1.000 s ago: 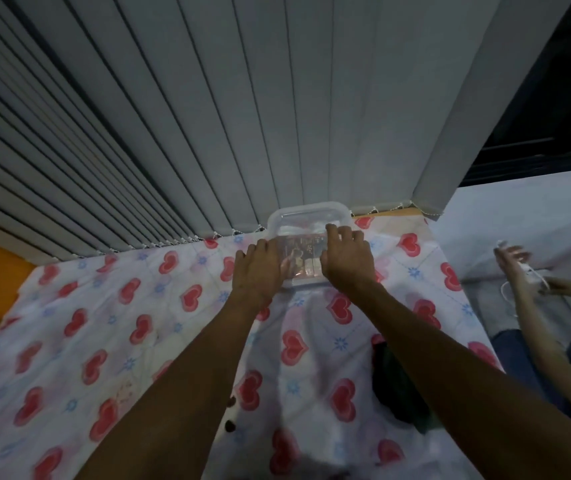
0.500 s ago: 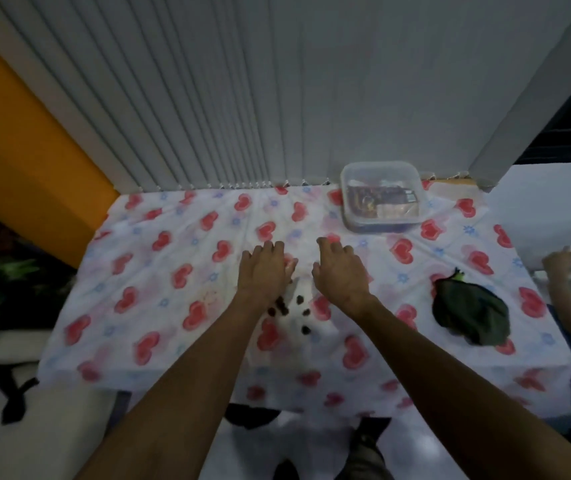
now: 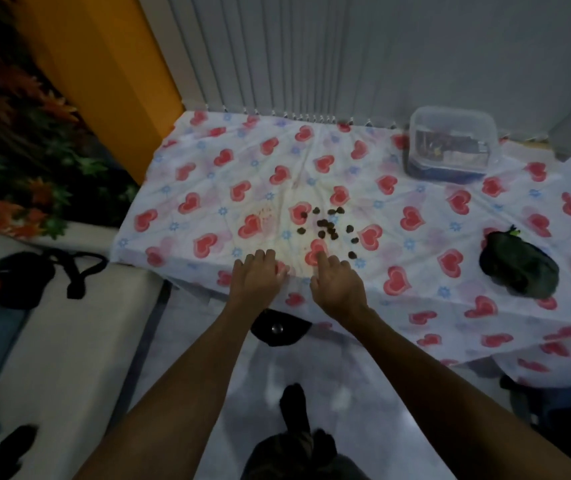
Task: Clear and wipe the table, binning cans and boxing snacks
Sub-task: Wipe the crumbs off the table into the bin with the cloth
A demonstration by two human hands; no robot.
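**A:** Position of the hands?

**B:** Both are at the front edge of the desk (image 3: pixel 311 161), empty. The left hand (image 3: pixel 258 275) lies flat on the heart-print cloth (image 3: pixel 433 306), its fingers (image 3: pixel 263 256) released. The right hand (image 3: pixel 336 289) has one finger out and touching the cloth, the others loose. Nothing is grasped.

**A:** The task's things?

**B:** The brown crumbs (image 3: pixel 327 228) are scattered mid-desk, just beyond the fingertips. The clear plastic box (image 3: pixel 450 145) is at the far right corner, with snack packets showing through its wall. The dark green bundle (image 3: pixel 519 268) is near the right edge, well apart from both hands; probably the wiping rag, but I cannot tell. No cans in view.

**A:** Risks from here?

**B:** A bare-hand sweep toward the front edge would drop the crumbs onto the floor. The cloth is loose and creased, so a dragging palm could bunch it, roll the crumbs into the folds and pull the box along. There is a reddish stain (image 3: pixel 263 213) left of the crumbs, and rubbing crumbs across it would smear. Fetching the bundle first looks safer.
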